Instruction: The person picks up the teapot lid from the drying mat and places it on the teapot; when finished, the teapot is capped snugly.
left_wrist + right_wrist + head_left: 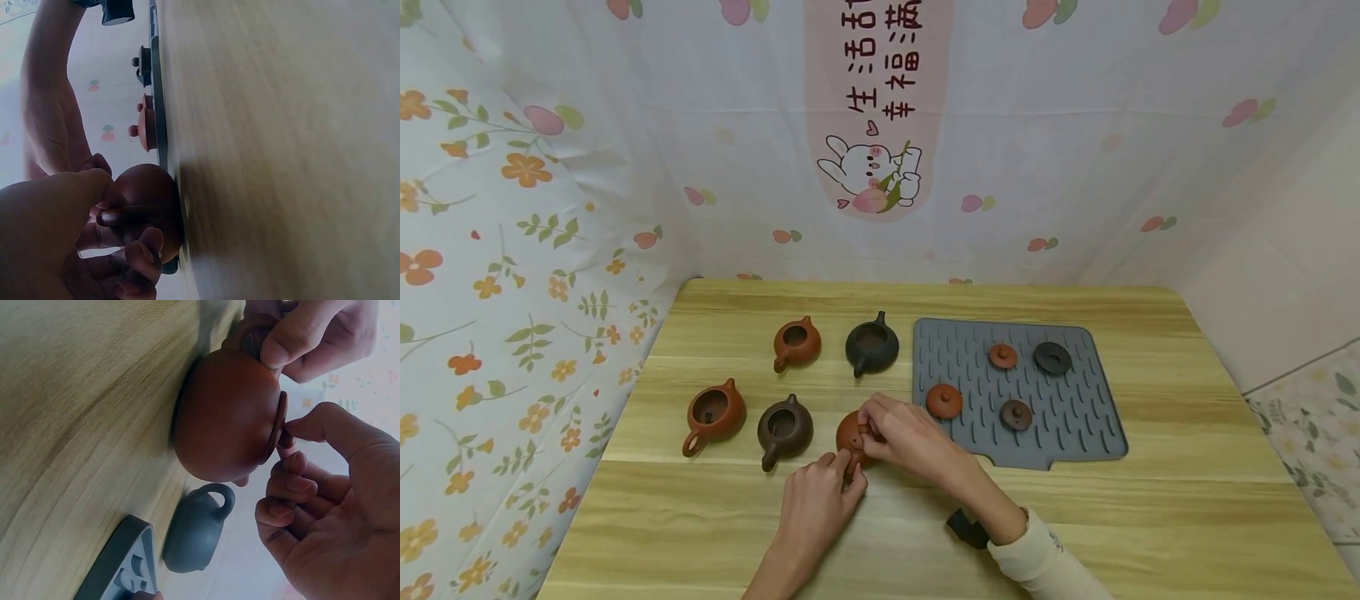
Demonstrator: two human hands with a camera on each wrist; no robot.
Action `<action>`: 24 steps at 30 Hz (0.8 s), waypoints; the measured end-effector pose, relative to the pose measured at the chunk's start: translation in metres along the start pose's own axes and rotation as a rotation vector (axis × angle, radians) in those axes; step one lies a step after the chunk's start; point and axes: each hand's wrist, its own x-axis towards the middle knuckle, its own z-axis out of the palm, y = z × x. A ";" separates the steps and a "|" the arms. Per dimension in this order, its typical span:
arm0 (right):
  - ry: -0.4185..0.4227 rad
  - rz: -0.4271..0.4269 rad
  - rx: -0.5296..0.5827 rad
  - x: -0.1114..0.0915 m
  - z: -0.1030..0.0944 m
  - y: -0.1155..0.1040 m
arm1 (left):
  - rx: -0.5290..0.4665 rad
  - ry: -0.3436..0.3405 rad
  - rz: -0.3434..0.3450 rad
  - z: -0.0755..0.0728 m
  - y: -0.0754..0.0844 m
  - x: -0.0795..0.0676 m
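A reddish-brown clay teapot [847, 429] stands on the table between both hands. My left hand [820, 500] grips its handle, thumb and fingers around the loop, as the right wrist view shows. With thumb and fingertips my right hand [906, 433] pinches the knob of a matching lid [280, 428], which lies over the teapot's mouth. Left of this pot sits a lidless dark brown teapot [801, 442]. Beyond it stand a black teapot [891, 354] and an orange-brown teapot [808, 346], both lidless. Another lidless orange-brown teapot [730, 408] is farthest left.
A grey ridged mat [970, 433] lies on the right, bearing a black lid [1052, 358], a brown lid [1017, 415], a small orange lid [1002, 357] and a larger orange lid [943, 402]. Patterned cloth [737, 150] hangs along the table's back and left side.
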 end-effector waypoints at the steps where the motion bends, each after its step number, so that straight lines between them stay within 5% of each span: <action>1: 0.003 -0.003 -0.007 0.000 0.000 0.000 | 0.003 -0.006 -0.001 0.000 0.000 0.000; 10: 0.017 0.019 -0.004 -0.004 0.000 0.001 | -0.023 0.020 0.023 0.009 -0.006 -0.003; 18: 0.064 0.066 0.077 -0.024 -0.018 0.011 | 0.020 -0.045 0.017 0.012 -0.013 -0.009; 24: 0.202 0.216 0.042 -0.071 -0.053 0.049 | -0.014 -0.178 -0.155 -0.027 -0.013 0.002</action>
